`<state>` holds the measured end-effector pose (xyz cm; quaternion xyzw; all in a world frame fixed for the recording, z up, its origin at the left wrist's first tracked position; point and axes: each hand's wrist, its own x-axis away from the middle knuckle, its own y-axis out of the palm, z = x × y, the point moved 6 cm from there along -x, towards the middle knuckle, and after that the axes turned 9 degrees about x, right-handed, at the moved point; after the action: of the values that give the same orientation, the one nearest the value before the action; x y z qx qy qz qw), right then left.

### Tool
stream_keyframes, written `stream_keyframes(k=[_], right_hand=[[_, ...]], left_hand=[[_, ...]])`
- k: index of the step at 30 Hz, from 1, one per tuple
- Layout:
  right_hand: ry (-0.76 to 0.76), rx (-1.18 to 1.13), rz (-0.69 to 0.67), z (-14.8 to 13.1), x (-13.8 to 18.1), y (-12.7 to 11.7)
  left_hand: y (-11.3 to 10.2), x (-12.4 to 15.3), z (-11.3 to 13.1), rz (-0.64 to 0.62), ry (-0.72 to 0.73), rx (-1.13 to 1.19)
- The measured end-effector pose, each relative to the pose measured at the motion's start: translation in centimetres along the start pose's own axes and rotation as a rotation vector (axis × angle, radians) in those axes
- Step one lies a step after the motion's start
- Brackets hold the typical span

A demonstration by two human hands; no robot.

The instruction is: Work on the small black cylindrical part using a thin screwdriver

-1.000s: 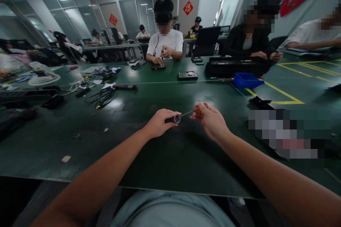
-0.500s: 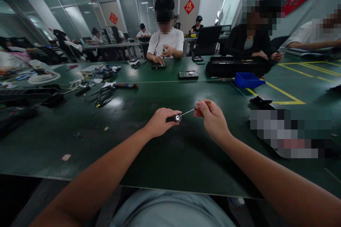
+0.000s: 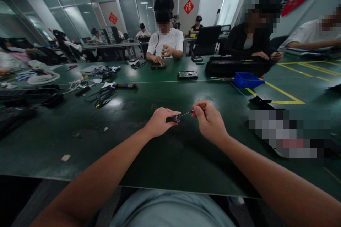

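Note:
Both my hands are raised a little above the dark green table (image 3: pixel 165 156). My left hand (image 3: pixel 159 122) is closed around a short black screwdriver handle (image 3: pixel 173 118) with a silver collar at its end. A thin metal bit (image 3: pixel 185 114) runs from that collar to my right hand (image 3: pixel 209 120), whose thumb and fingers pinch the bit's far end. The tip of the bit is hidden inside my fingers.
A blue tray (image 3: pixel 246 79), a hard drive (image 3: pixel 188 75) and a long black case (image 3: pixel 234 65) lie further back. Black cables (image 3: pixel 102 96) and a screwdriver (image 3: pixel 125 86) lie at the left. A person in white (image 3: pixel 165 42) and others work across the table.
My right hand has moved closer to the left one, so less of the bit shows between them. The left hand has barely shifted.

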<state>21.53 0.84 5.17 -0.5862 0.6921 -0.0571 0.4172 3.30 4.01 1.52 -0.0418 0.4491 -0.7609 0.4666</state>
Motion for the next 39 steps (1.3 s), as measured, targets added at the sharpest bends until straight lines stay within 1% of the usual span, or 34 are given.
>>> stream_keyframes(k=[6,9,14,20,24,29,39], right_hand=[[0.000,0.058,-0.011,0.0,-0.2,-0.1],[0.001,0.049,0.003,0.0,-0.1,-0.2],[0.013,0.002,0.036,-0.2,0.2,-0.6],[-0.007,-0.006,-0.022,-0.2,0.2,-0.1],[-0.005,0.005,-0.046,-0.1,0.1,0.1],[0.006,-0.009,-0.061,0.1,0.1,0.2],[0.018,-0.022,-0.083,0.4,0.0,0.5]], left_hand=[[-0.1,-0.1,-0.7,0.010,-0.040,0.000],[-0.2,0.0,-0.8,0.014,-0.064,0.002],[-0.1,-0.1,-0.5,0.000,-0.037,0.016],[0.0,-0.1,-0.4,-0.008,-0.047,0.014],[0.2,-0.1,-0.4,-0.036,-0.045,0.038],[0.4,0.0,-0.4,-0.063,-0.044,0.053],[0.1,0.0,-0.1,-0.057,-0.064,0.037]])
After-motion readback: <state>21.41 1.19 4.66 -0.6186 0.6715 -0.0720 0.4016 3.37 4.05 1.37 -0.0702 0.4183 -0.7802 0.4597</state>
